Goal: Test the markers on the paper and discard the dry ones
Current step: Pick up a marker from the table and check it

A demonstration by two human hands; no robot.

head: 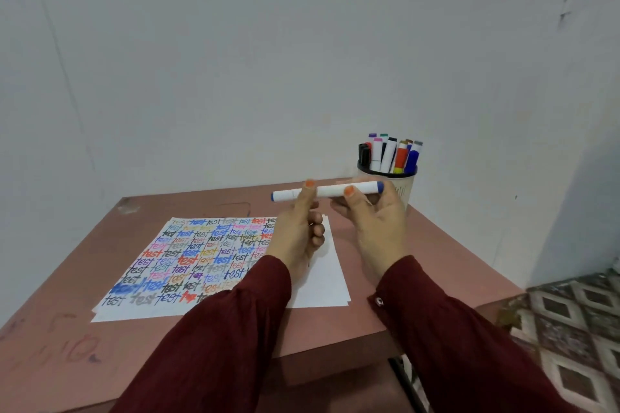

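Maroon sleeves (218, 345) reach over the pink-brown table (84, 345). White paper (322, 288), its top sheet crowded with coloured "test" words, lies flat below the wrists. Above it, 2 hands hold 1 white marker (335, 190) with blue ends level in the air. The left hand (298, 228) pinches its left part, and the right hand (375, 221) curls round its right part. Whether either cap is loosened is unclear. Behind, a pale cup (407, 189) of markers (391, 152) stands at the table's far corner.
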